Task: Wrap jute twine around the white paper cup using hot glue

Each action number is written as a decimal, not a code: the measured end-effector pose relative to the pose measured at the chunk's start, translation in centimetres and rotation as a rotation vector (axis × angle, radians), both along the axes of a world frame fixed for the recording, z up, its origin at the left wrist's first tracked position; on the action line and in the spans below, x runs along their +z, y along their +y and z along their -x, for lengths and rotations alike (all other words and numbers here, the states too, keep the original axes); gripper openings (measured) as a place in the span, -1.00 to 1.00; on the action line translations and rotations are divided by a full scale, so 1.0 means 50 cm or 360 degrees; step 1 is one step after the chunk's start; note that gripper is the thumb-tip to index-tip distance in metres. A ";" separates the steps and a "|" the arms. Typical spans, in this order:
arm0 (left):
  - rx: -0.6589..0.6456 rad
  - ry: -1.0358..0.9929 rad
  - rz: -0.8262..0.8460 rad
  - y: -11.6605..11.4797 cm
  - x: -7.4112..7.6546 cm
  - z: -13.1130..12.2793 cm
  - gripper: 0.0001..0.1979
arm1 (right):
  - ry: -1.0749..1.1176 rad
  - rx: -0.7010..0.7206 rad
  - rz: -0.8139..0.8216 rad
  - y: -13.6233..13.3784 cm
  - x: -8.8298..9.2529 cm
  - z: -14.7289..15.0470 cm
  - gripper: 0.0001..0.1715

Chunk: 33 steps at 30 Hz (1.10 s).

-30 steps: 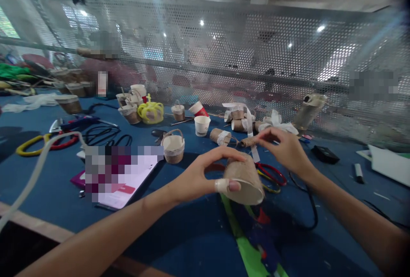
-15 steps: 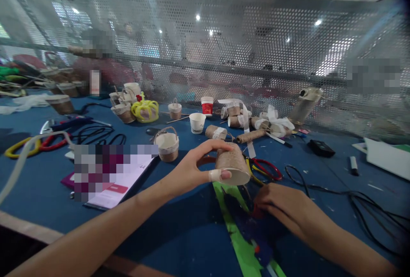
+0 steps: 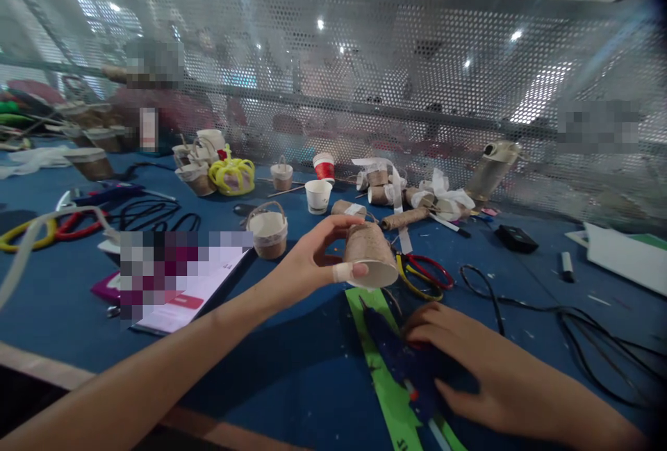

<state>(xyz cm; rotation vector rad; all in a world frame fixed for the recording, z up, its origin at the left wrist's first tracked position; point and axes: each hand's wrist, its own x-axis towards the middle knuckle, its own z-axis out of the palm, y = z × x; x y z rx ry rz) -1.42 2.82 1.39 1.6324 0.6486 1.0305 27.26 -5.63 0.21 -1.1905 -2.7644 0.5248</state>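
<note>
My left hand (image 3: 317,256) is closed around a twine-wrapped paper cup (image 3: 371,253), held tilted above the table with its white open end facing down and toward me. A bandage or tape wraps the thumb. Below the cup lies a dark blue glue gun (image 3: 388,354) on a green strip (image 3: 396,416), nozzle pointing away from me. My right hand (image 3: 469,354) is beside the gun's handle, thumb and fingers spread apart around it. Whether the fingertips touch the gun is hard to tell. A thin twine end hangs near the cup.
Red-and-yellow-handled scissors (image 3: 432,277) lie behind my right hand, with a black cable (image 3: 521,306) to the right. A small twine basket (image 3: 269,235) and a phone (image 3: 192,291) are at left. White cups (image 3: 317,196), wrapped cups and a twine roll (image 3: 405,219) stand farther back.
The fingers of my right hand have spread from a closed grasp, and the hand has shifted slightly down and right. My left hand still holds the cup, which appears slightly higher and farther left.
</note>
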 end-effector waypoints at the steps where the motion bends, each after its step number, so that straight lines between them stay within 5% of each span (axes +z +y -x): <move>1: 0.0011 -0.0015 0.0036 0.000 0.001 -0.002 -0.47 | 0.0011 -0.0027 0.0031 0.002 0.001 0.002 -0.45; 14: -0.0019 -0.0223 0.0756 -0.016 -0.002 -0.016 -0.61 | 0.0131 -0.0092 0.0114 0.007 0.002 0.002 -0.62; 28: 0.0009 -0.0068 0.0788 -0.020 -0.009 -0.022 -0.44 | 0.0078 -0.0107 -0.0036 0.013 0.014 -0.033 -0.46; 33: 0.0039 -0.0021 0.0758 -0.021 -0.004 -0.021 -0.46 | 0.0102 -0.0335 -0.0091 0.030 0.023 -0.063 -0.69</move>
